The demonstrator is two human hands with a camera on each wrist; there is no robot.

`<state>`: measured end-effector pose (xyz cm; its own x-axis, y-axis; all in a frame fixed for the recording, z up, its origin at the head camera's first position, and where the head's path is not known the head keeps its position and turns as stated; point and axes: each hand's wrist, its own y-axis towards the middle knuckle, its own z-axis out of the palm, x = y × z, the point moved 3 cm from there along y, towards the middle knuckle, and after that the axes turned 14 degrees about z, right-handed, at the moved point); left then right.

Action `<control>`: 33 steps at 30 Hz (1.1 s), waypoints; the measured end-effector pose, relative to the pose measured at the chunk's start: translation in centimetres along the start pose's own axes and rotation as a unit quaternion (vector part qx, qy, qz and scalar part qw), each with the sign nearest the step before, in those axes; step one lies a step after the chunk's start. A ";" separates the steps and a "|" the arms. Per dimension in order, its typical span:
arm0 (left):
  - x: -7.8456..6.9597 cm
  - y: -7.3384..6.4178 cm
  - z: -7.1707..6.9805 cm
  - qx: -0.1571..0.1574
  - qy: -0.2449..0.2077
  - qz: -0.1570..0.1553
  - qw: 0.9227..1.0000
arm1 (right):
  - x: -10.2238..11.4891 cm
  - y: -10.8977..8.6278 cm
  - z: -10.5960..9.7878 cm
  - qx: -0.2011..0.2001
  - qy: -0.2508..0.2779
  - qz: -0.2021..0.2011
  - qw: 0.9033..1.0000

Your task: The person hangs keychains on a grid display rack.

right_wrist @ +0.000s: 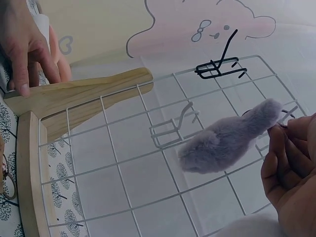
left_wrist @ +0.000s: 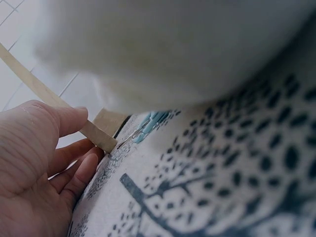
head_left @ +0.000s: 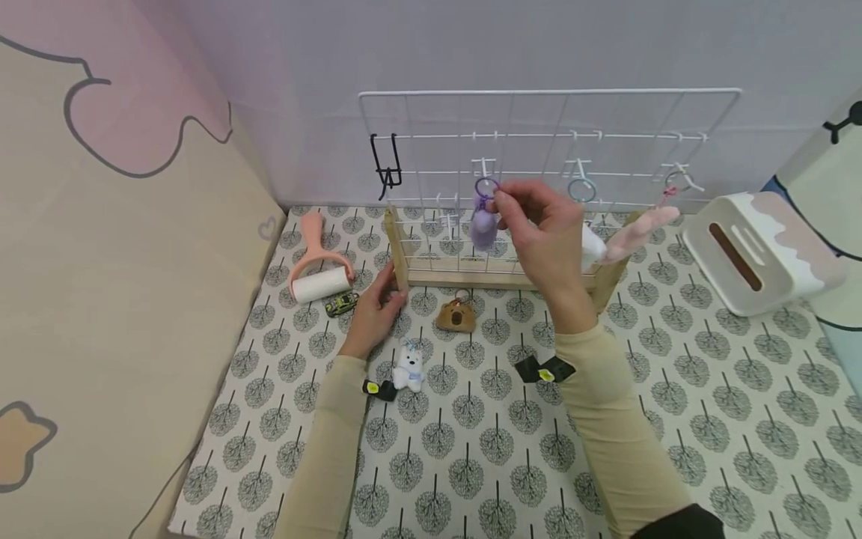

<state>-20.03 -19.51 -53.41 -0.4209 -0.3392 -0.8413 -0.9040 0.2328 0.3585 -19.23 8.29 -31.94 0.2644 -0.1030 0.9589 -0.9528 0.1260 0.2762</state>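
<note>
- Head view: a purple plush (head_left: 483, 230) is hung below a purple ring (head_left: 486, 178), which is pinched between the thumb and fingers of the right hand (head_left: 548, 239). The ring is held right at a white hook (head_left: 483, 166) on a wire rack (head_left: 548, 92); whether it has been looped over the hook cannot be told.
- Head view: the wooden leg (head_left: 397, 254) at the rack's left end is gripped by the left hand (head_left: 376, 311), so the hands are kept well apart.
- Head view: farther right, a light-blue ring (head_left: 582, 181) and a pink plush (head_left: 640, 234) are hung on the rack. A black hook (head_left: 388, 177) is fixed at the left.
- Head view: on the tree-patterned bench (head_left: 471, 449), a brown plush (head_left: 456, 317) and a white bear (head_left: 409, 368) are laid in front of the rack; a lint roller (head_left: 320, 284) and toy car (head_left: 342, 304) are seen left, a white-and-pink box (head_left: 757, 251) right.
- Left wrist view: the leg is clasped between thumb and fingers; the upper part is filled by blurred white fur (left_wrist: 163, 44), with a light-blue clasp (left_wrist: 153, 123) beyond.
- Right wrist view: the plush is held slanting before the wires, near a second white hook (right_wrist: 173, 131).
</note>
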 end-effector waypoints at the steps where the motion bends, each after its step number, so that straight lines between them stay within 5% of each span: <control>1: -0.2 0.0 0.0 0.000 0.000 -0.001 1.000 | -0.1 0.0 0.0 -0.002 -0.001 0.005 1.000; 11: -4.0 -0.1 -0.7 -0.001 -0.015 0.000 1.000 | -1.7 -0.6 0.1 -0.002 -0.047 0.059 0.997; 25: -3.6 -0.1 -0.6 -0.007 -0.027 0.004 1.000 | -7.1 -2.8 1.0 0.030 -0.118 0.083 0.989; 33: -3.5 0.0 -0.5 -0.008 -0.032 0.006 0.999 | -13.2 -4.2 2.0 0.082 -0.183 0.152 0.968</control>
<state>-18.61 -18.75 -50.24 -0.4267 -0.2781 -0.8606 -0.9002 0.2218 0.3747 -19.04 7.13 -45.92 -0.0743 -0.4330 0.8983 -0.9970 0.0508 -0.0580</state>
